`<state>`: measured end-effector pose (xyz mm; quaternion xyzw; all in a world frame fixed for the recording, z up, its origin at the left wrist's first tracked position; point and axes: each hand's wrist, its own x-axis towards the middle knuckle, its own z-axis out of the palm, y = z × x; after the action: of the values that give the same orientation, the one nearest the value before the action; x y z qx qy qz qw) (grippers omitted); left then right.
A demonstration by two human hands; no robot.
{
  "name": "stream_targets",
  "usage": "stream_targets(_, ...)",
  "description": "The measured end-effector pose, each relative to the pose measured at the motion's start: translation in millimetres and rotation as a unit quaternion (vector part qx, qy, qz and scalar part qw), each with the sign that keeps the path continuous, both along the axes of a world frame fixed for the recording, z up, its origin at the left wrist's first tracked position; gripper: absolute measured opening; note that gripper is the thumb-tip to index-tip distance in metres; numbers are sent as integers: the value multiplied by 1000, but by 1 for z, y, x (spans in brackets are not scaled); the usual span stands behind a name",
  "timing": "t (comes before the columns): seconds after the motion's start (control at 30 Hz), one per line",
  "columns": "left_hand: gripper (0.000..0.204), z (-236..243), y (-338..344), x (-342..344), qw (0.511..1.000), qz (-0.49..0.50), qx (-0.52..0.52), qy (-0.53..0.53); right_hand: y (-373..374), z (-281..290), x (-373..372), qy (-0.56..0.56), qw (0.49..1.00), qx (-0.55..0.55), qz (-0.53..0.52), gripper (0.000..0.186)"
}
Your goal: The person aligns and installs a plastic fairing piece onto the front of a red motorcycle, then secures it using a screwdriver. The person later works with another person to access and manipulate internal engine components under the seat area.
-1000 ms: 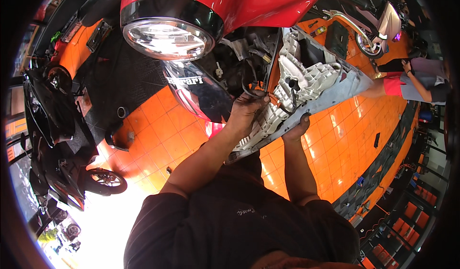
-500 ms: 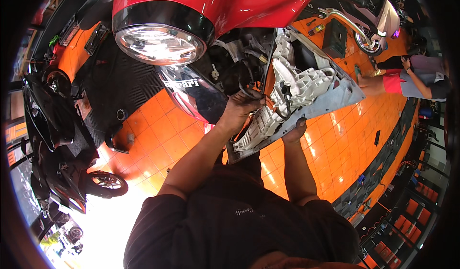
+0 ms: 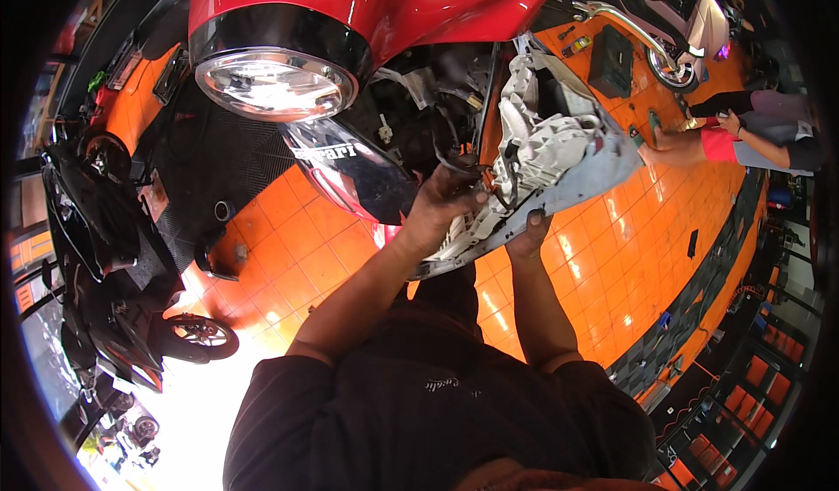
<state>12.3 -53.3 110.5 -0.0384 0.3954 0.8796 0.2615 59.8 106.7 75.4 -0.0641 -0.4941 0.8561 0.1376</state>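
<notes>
A red scooter front [image 3: 437, 1] with a round headlight [image 3: 275, 83] spans the top. Below it are exposed dark innards [image 3: 419, 106] and a glossy black panel [image 3: 363, 181] with white lettering. My left hand [image 3: 441, 202] is closed on a dark cable [image 3: 450, 160] at the inner left side of a detached grey panel [image 3: 594, 172] with a white ribbed inner frame [image 3: 537, 146]. That panel is tilted beneath the scooter's nose, and my right hand [image 3: 524, 237] grips its lower right edge, fingers partly hidden.
Black motorbikes [image 3: 105, 299] stand at left on and beside dark matting [image 3: 175, 159]. At upper right are another scooter [image 3: 699, 32], a dark toolbox [image 3: 610, 62] and another person [image 3: 760, 141] in red shorts. A checkered strip [image 3: 664, 299] crosses the orange tiled floor [image 3: 577, 290].
The panel and both my hands sit slightly higher and further left in view, as does the red scooter front. The left fingers have shifted on the cable. The other person's legs have moved.
</notes>
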Motion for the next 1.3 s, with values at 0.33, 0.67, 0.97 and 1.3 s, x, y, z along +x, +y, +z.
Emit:
stream_targets(0.33,62,-13,6,11,992,23,-95,80,-19,5,-2,-25,995,100,-15,122)
stream_targets(0.67,41,-12,9,3,994,33,-91,57,-8,-16,-9,10,995,96,-3,105)
stream_targets(0.97,68,-17,-37,20,988,-34,-144,48,-9,7,-15,27,923,369,-106,120)
stream_targets(1.3,69,18,-77,23,994,32,-96,51,-64,-9,-9,40,817,551,-166,126)
